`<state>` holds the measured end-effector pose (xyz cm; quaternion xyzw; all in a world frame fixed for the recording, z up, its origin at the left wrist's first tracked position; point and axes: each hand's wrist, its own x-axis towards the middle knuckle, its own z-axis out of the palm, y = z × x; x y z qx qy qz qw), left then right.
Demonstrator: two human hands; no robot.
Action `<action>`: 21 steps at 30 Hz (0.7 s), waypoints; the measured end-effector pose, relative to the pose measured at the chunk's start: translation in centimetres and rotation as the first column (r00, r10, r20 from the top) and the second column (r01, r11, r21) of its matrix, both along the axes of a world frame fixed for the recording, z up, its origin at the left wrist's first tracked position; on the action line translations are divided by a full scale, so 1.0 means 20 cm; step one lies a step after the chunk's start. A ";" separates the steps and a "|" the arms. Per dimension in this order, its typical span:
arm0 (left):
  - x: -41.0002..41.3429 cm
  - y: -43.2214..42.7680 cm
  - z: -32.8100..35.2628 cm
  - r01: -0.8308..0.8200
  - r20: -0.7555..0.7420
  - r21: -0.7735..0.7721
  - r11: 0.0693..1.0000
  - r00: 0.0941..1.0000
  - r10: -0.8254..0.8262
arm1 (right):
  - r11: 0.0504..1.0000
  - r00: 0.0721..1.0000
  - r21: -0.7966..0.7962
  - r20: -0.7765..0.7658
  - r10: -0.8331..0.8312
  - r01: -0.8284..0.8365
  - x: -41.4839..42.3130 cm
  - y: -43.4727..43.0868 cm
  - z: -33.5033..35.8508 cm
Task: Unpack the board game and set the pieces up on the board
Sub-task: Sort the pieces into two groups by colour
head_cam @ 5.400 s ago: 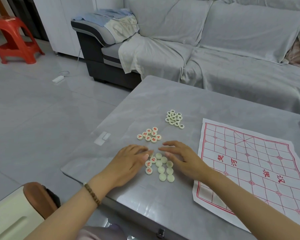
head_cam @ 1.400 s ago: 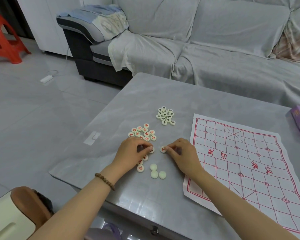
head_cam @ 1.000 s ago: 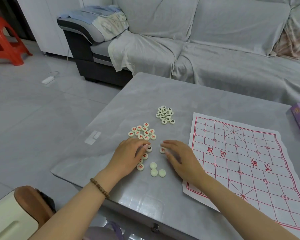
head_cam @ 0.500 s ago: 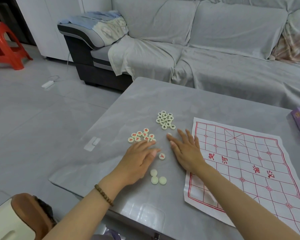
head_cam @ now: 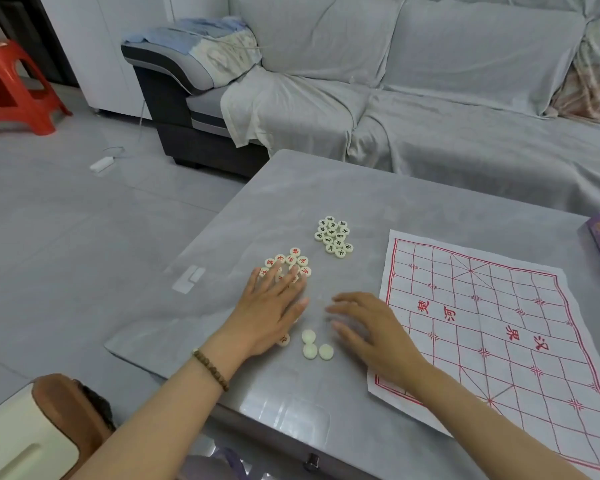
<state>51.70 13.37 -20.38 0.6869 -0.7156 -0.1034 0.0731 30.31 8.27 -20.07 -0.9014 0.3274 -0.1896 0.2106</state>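
— Hands?
— Spread flat, left hand [head_cam: 271, 313] on red-lettered pieces [head_cam: 293, 259]; right hand [head_cam: 371, 327] open, holding nothing, left of bare xiangqi sheet [head_cam: 482, 306].
— Hazard?
— Risk of scattering that pile with a sweep; of mis-sorting three face-down pieces [head_cam: 310, 350] near.

We are in a home's living room: a long sofa draped in loose grey cloth [head_cam: 465, 140] stands behind a low grey stone-look table [head_cam: 326, 195]. Folded pale-blue bedding [head_cam: 201, 36] lies on its armrest, and a red plastic stool [head_cam: 14, 88] and a white power strip [head_cam: 102, 163] sit on the grey tiled floor [head_cam: 66, 220].
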 end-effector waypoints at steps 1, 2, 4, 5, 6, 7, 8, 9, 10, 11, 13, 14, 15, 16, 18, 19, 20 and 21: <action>0.01 0.02 0.01 0.022 -0.076 -0.024 0.999 0.997 -0.023 | 1.000 1.000 -0.001 -0.001 0.031 -0.031 -0.01 0.05 0.00; 0.01 0.05 0.03 0.040 -0.150 -0.054 0.998 0.988 -0.048 | 0.999 0.999 -0.008 0.005 0.048 -0.048 -0.02 0.08 0.00; -0.01 0.11 0.08 0.074 -0.208 -0.112 0.991 0.973 -0.096 | 0.999 0.998 -0.007 0.035 0.043 -0.042 -0.01 0.13 -0.01; -0.01 0.14 0.10 0.099 -0.178 -0.146 0.984 0.976 -0.124 | 0.999 0.998 -0.004 0.049 0.034 -0.034 0.00 0.14 -0.01; -0.02 0.16 0.10 0.130 -0.139 -0.178 0.975 0.978 -0.156 | 1.000 0.998 -0.001 0.054 0.030 -0.030 0.01 0.15 -0.01; -0.02 0.18 0.10 0.150 -0.121 -0.190 0.970 0.977 -0.175 | 1.000 0.998 -0.002 0.054 0.029 -0.029 0.02 0.15 -0.02; -0.02 0.19 0.09 0.155 -0.125 -0.180 0.971 0.976 -0.179 | 1.000 0.998 -0.003 0.049 0.030 -0.030 0.03 0.15 -0.02; -0.02 0.20 0.08 0.151 -0.138 -0.161 0.975 0.975 -0.174 | 1.000 0.999 -0.004 0.042 0.027 -0.027 0.03 0.16 -0.02; -0.02 0.20 0.07 0.146 -0.155 -0.151 0.978 0.973 -0.170 | 1.000 0.999 -0.006 0.042 0.018 -0.018 0.04 0.15 -0.03; -0.02 0.20 0.06 0.142 -0.167 -0.154 0.978 0.972 -0.167 | 1.000 0.999 -0.004 0.045 -0.002 0.002 0.03 0.15 -0.03; -0.03 0.19 0.05 0.132 -0.184 -0.164 0.978 0.970 -0.161 | 0.998 0.997 0.024 0.050 -0.066 0.064 0.02 0.14 -0.02; -0.04 0.18 0.04 0.129 -0.188 -0.171 0.977 0.969 -0.161 | 0.994 0.993 0.049 0.052 -0.104 0.102 0.01 0.13 -0.01; -0.05 0.16 0.04 0.128 -0.190 -0.189 0.974 0.968 -0.164 | 0.989 0.989 0.071 0.052 -0.136 0.132 0.01 0.12 0.00; -0.06 0.15 0.04 0.126 -0.189 -0.209 0.970 0.968 -0.167 | 0.985 0.986 0.081 0.052 -0.158 0.154 0.00 0.12 0.00; -0.06 0.12 0.03 0.122 -0.184 -0.241 0.963 0.968 -0.168 | 0.976 0.978 0.106 0.062 -0.197 0.190 0.01 0.10 0.01; -0.07 0.10 0.03 0.118 -0.187 -0.246 0.962 0.968 -0.166 | 0.967 0.972 0.144 0.079 -0.223 0.211 0.01 0.09 0.00; -0.06 0.09 0.03 0.112 -0.193 -0.246 0.963 0.968 -0.162 | 0.953 0.960 0.192 0.104 -0.259 0.236 0.02 0.08 0.00; -0.07 0.08 0.03 0.106 -0.203 -0.246 0.964 0.966 -0.158 | 0.935 0.946 0.235 0.127 -0.300 0.265 0.03 0.06 0.00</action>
